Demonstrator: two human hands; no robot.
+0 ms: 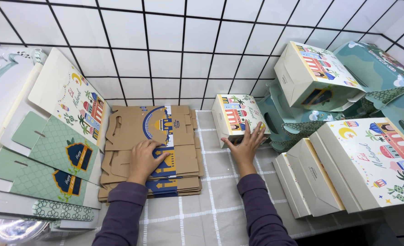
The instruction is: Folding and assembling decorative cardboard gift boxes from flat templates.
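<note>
On the counter (220,214), the stack of flat brown cartons (165,136) is pressed by the left hand (145,159), fingers curled at its top sheet. The small assembled box (236,116) just beside is touched by the open right hand (247,143), nothing gripped; lifting one flat cleanly appears due next.

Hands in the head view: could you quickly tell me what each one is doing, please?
Left hand: open, flat on the brown cardboard stack.
Right hand: open, touching the small assembled box.

The scene is bright and evenly lit from above, with soft, faint shadows under the hands and boxes. The white tiled wall (183,54) shows mild sheen, no harsh glare. Focus is sharp at centre; grid lines bow toward the edges, and the lower left corner blurs.
</note>
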